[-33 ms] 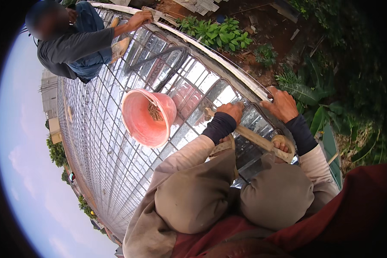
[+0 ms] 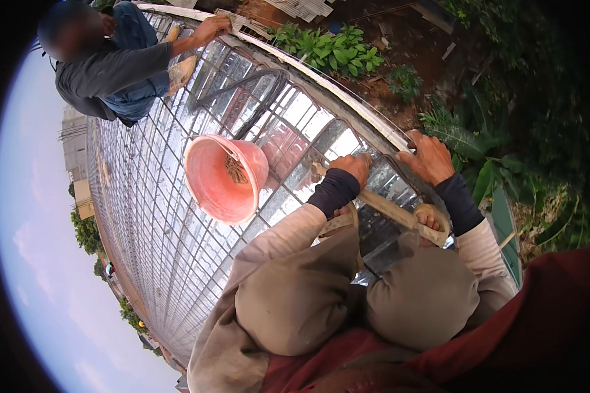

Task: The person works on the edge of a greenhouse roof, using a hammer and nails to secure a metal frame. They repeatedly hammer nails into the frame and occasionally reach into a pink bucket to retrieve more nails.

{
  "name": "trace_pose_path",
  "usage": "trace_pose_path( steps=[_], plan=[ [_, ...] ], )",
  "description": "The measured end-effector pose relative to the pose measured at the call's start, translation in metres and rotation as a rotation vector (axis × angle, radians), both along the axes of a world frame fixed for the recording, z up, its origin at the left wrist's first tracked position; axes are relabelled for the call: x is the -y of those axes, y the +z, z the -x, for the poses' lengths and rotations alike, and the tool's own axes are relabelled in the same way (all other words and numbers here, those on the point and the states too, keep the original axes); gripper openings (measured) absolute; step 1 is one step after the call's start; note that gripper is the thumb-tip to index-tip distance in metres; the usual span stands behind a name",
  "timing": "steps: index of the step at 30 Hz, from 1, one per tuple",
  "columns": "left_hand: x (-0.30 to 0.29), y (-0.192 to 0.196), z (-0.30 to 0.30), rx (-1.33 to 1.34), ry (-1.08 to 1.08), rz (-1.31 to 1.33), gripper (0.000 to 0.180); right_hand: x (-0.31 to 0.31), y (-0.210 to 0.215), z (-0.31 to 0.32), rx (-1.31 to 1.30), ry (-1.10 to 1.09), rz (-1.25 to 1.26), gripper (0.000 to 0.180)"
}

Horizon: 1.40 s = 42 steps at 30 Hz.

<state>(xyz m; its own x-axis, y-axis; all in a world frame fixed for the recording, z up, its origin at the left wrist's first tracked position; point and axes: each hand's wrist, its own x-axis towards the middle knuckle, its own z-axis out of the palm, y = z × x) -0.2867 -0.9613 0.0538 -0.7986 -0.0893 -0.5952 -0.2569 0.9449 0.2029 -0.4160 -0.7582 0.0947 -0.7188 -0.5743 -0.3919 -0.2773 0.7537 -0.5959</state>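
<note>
My left hand point(image 2: 351, 170) is closed near the slab's edge, beside a bent steel bar. What its fingers grip is hidden. Under that wrist lies a wooden stick point(image 2: 388, 208), running toward my sandalled foot point(image 2: 430, 217). My right hand point(image 2: 430, 160) rests at the edge board point(image 2: 373, 116), thumb and forefinger bent round a thin pale string point(image 2: 394, 131) stretched along it. To the left of my hands a reddish plastic bucket point(image 2: 221, 180) leans on the rebar grid point(image 2: 170, 170), with thin brown pieces point(image 2: 235, 169) inside, too small to name.
A co-worker point(image 2: 111, 72) squats at the far left with one hand on the edge board. Black cable or bar point(image 2: 259, 98) loops over the shiny metal decking. Beyond the edge, the ground drops to soil and green plants point(image 2: 331, 49).
</note>
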Motion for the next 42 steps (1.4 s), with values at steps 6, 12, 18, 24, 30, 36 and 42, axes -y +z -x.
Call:
trace_pose_path(
  steps=[6,12,18,24,30,36,42],
  plan=[
    [0.013,-0.028,-0.006,-0.109,-0.082,0.007,0.03,0.008,-0.011,-0.006,-0.216,0.049,-0.044,0.04],
    [0.016,-0.036,-0.002,-0.134,-0.106,0.014,0.03,0.002,-0.017,0.016,-0.066,0.039,-0.019,0.045],
    [0.024,-0.051,-0.011,-0.148,-0.164,0.034,0.028,0.002,-0.019,0.02,-0.038,0.051,0.037,0.044],
    [0.018,-0.042,-0.006,-0.191,-0.097,-0.058,0.028,0.0,-0.027,0.023,-0.026,0.063,0.022,0.053],
    [0.016,-0.028,-0.001,-0.149,-0.034,-0.056,0.031,0.011,-0.012,0.031,-0.069,0.209,-0.056,0.066],
    [0.013,-0.027,0.001,-0.128,-0.024,-0.019,0.032,0.021,-0.015,0.029,-0.047,0.159,-0.061,0.067],
    [0.022,-0.015,0.007,-0.185,0.131,-0.261,0.031,0.021,-0.026,0.034,-0.063,0.166,0.023,0.064]
  ],
)
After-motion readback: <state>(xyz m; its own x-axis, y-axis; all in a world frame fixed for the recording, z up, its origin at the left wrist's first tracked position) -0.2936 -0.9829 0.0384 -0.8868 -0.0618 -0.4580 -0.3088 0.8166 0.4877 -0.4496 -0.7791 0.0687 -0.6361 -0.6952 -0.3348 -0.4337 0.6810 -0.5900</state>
